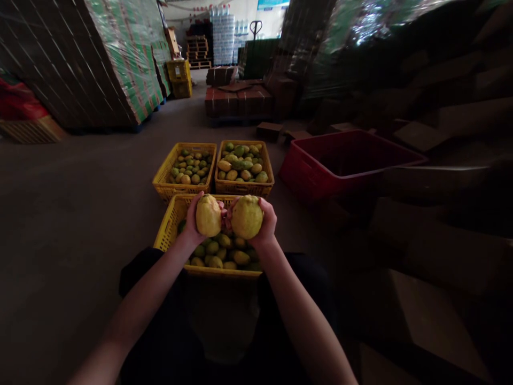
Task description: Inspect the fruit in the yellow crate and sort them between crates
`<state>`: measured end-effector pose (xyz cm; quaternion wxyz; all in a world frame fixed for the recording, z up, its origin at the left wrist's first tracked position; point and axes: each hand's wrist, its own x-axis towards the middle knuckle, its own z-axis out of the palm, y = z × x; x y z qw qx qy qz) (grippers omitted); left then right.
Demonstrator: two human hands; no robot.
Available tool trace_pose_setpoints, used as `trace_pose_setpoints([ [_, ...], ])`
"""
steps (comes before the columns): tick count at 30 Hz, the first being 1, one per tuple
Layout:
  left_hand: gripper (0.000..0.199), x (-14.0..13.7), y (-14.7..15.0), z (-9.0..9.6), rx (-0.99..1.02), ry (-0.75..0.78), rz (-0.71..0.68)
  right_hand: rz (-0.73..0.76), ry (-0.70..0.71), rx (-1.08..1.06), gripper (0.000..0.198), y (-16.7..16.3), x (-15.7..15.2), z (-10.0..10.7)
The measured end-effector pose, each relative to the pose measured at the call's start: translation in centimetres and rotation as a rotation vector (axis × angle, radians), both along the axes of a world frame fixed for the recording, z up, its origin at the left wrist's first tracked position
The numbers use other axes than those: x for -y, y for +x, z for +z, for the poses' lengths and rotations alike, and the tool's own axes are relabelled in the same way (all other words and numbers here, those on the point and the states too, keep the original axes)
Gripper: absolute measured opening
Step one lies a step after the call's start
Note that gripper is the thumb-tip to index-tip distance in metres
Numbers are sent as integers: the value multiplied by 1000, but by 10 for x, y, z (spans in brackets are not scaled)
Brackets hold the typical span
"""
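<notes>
My left hand (192, 225) is wrapped round a plump, ribbed yellow-green fruit (208, 216), perhaps a papaya. A second, slightly larger fruit (247, 218) of the same kind rests in my right hand (267, 223). Both are held up side by side, and the fingertips of the two hands come close together between them. Below them stands a yellow plastic crate (165, 231) with a layer of green and yellow oval fruits (216, 250) inside. My hands and forearms hide part of that crate and its contents.
Two more yellow crates, the left (160, 184) and right (244, 188), hold similar fruits just beyond. A red bin (308, 174) stands to the right. Wrapped stacks (132, 64), flat cartons (240, 101) and a pallet jack handle (255, 27) are further back. Loose cardboard lies in the dark at right.
</notes>
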<state>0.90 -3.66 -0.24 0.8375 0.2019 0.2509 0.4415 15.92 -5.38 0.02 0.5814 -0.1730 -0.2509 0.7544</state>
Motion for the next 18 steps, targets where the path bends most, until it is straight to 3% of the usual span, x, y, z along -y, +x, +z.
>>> trace_pose_setpoints([
  [6, 62, 1, -2, 3, -19, 13, -24, 8, -76, -58, 20, 1, 4, 3],
  [13, 58, 2, -6, 3, -23, -11, -12, 31, 77, 84, 25, 4, 5, 0],
  [15, 57, 1, -5, 3, -4, -19, 51, -8, 97, 108, 27, 2, 4, 1],
  [18, 54, -2, -4, 2, 29, -82, 233, -104, -15, 98, 26, -2, -1, 1],
])
